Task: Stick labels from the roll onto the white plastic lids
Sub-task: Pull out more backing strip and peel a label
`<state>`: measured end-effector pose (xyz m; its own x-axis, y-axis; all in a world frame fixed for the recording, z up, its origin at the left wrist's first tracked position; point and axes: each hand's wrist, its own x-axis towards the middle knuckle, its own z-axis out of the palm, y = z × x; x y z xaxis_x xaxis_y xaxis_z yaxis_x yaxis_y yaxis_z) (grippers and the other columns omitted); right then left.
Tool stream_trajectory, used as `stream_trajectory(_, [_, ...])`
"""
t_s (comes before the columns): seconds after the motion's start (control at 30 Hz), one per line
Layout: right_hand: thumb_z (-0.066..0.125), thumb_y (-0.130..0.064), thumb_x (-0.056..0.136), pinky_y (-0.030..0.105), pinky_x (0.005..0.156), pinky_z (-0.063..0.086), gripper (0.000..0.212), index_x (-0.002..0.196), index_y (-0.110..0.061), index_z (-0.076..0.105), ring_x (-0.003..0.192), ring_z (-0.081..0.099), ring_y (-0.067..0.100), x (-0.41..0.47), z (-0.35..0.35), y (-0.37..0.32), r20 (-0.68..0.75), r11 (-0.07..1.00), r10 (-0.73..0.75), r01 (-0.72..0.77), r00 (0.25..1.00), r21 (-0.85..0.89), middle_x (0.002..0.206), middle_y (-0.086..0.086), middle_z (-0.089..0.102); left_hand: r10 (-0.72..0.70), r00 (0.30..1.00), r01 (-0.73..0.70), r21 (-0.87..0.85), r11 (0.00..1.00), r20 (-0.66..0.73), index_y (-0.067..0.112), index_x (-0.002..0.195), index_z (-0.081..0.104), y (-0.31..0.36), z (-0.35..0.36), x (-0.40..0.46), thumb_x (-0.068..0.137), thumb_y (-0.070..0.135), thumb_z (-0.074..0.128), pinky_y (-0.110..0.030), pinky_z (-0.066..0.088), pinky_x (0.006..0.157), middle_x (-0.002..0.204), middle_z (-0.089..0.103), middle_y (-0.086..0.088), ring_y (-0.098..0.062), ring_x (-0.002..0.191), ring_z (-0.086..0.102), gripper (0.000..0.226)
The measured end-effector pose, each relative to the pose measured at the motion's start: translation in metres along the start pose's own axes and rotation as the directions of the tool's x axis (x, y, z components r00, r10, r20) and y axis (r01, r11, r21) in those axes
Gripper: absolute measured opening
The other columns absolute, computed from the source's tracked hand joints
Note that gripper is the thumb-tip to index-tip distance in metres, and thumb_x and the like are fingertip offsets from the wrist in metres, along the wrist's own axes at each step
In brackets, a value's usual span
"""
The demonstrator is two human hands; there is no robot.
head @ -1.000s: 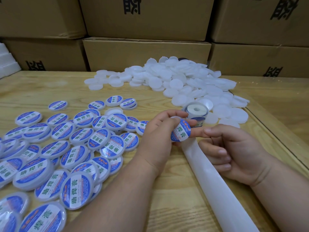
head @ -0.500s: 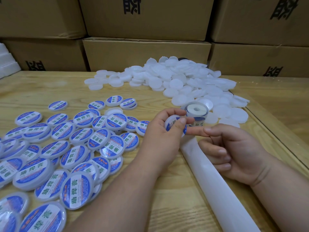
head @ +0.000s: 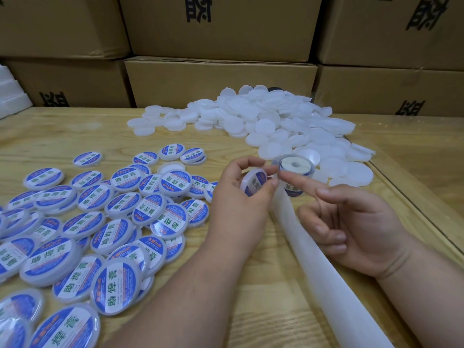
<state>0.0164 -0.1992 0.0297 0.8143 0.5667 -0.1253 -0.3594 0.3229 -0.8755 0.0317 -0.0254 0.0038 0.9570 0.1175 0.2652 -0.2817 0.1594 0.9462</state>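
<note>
My left hand grips a white lid with a blue and white label on it, tilted on edge just above the table. My right hand hovers beside it, its index finger stretched toward the lid and the other fingers loosely curled, holding nothing. The label roll stands just behind the fingertip. A blue label sits on the white backing strip, which runs from the roll to the lower right under my right hand. A pile of plain white lids lies behind the roll.
Several labelled lids are spread over the left half of the wooden table. Cardboard boxes are stacked along the back edge. A raised wooden border runs along the right side.
My left hand has turned the labelled lid on edge and lifted it a little. My right index finger has come off the lid and the hand has loosened.
</note>
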Motion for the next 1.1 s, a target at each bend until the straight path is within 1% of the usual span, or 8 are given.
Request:
stream_trajectory(0.13, [0.062, -0.025, 0.072, 0.017, 0.037, 0.019, 0.059, 0.130, -0.017, 0.067, 0.040, 0.024, 0.010, 0.005, -0.005, 0.000, -0.182, 0.988, -0.142, 0.150, 0.973, 0.036, 0.054, 0.003, 0.045, -0.090, 0.991, 0.083, -0.063, 0.995, -0.103, 0.025, 0.105, 0.069, 0.007, -0.002, 0.003, 0.098, 0.031, 0.065, -0.020, 0.052, 0.050, 0.086, 0.079, 0.010, -0.013, 0.075, 0.076, 0.011])
stream_trajectory(0.27, [0.051, -0.017, 0.078, 0.020, 0.037, 0.019, 0.047, 0.120, -0.010, 0.069, 0.041, 0.023, 0.011, 0.011, -0.010, 0.005, -0.369, 0.960, -0.274, 0.274, 0.888, -0.053, 0.053, 0.000, 0.038, -0.196, 0.973, 0.177, -0.157, 0.972, -0.122, 0.027, 0.098, 0.074, 0.009, -0.006, 0.004, 0.104, 0.059, 0.033, -0.021, 0.037, 0.037, 0.061, 0.070, -0.002, -0.016, 0.041, 0.053, 0.053])
stream_trajectory(0.33, [0.047, -0.013, 0.083, 0.021, 0.037, 0.020, 0.038, 0.114, -0.010, 0.069, 0.041, 0.023, 0.011, 0.013, -0.012, 0.008, -0.449, 0.944, -0.331, 0.294, 0.830, -0.153, 0.054, 0.000, 0.037, -0.223, 0.963, 0.194, -0.186, 0.963, -0.152, 0.029, 0.096, 0.077, 0.008, -0.007, 0.005, 0.103, 0.062, 0.033, -0.020, 0.032, 0.039, 0.051, 0.054, 0.000, -0.016, 0.041, 0.040, 0.056])
stream_trajectory(0.5, [0.054, -0.013, 0.071, 0.024, 0.041, 0.020, 0.028, 0.089, -0.020, 0.074, 0.043, 0.025, 0.015, 0.014, -0.006, 0.013, -0.560, 0.878, -0.451, 0.234, 0.695, -0.418, 0.051, 0.002, 0.039, -0.298, 0.935, 0.215, -0.357, 0.909, -0.195, 0.022, 0.095, 0.072, 0.012, -0.009, 0.009, 0.102, 0.040, 0.057, -0.020, 0.044, 0.043, 0.068, 0.071, 0.003, -0.010, 0.049, 0.057, 0.024])
stream_trajectory(0.63, [0.053, -0.004, 0.089, 0.023, 0.043, 0.028, 0.033, 0.087, -0.029, 0.074, 0.044, 0.032, 0.014, 0.015, -0.001, 0.021, -0.507, 0.760, -0.537, 0.125, 0.674, -0.638, 0.052, -0.003, 0.042, -0.345, 0.926, 0.200, -0.582, 0.788, -0.150, 0.012, 0.105, 0.066, 0.015, -0.011, 0.011, 0.097, 0.021, 0.067, -0.019, 0.053, 0.051, 0.094, 0.079, 0.000, -0.011, 0.070, 0.073, 0.012])
stream_trajectory(0.87, [0.063, -0.014, 0.093, 0.033, 0.066, 0.048, 0.023, 0.086, -0.033, 0.074, 0.068, 0.061, 0.019, 0.018, 0.001, 0.025, -0.443, 0.699, -0.578, 0.136, 0.685, -0.702, 0.077, -0.006, 0.071, -0.419, 0.902, 0.182, -0.791, 0.584, -0.102, 0.006, 0.132, 0.056, 0.016, -0.012, 0.015, 0.096, 0.010, 0.065, -0.026, 0.060, 0.061, 0.108, 0.078, -0.004, -0.018, 0.087, 0.077, 0.037])
stream_trajectory(1.0, [0.063, -0.014, 0.094, 0.038, 0.068, 0.048, 0.025, 0.086, -0.035, 0.073, 0.067, 0.057, 0.031, 0.020, -0.004, 0.025, -0.457, 0.704, -0.584, 0.139, 0.671, -0.697, 0.074, -0.004, 0.071, -0.425, 0.903, 0.183, -0.835, 0.519, -0.066, 0.012, 0.143, 0.044, 0.015, -0.015, 0.018, 0.094, 0.005, 0.064, -0.033, 0.062, 0.065, 0.115, 0.076, -0.007, -0.027, 0.096, 0.076, 0.053])
stream_trajectory(1.1, [0.063, -0.015, 0.094, 0.034, 0.067, 0.047, 0.024, 0.085, -0.035, 0.073, 0.065, 0.058, 0.022, 0.020, -0.004, 0.026, -0.446, 0.688, -0.584, 0.123, 0.679, -0.715, 0.072, -0.009, 0.069, -0.411, 0.911, 0.200, -0.839, 0.506, -0.031, 0.013, 0.141, 0.043, 0.014, -0.015, 0.018, 0.100, 0.000, 0.054, -0.036, 0.063, 0.067, 0.115, 0.076, -0.008, -0.029, 0.097, 0.076, 0.044])
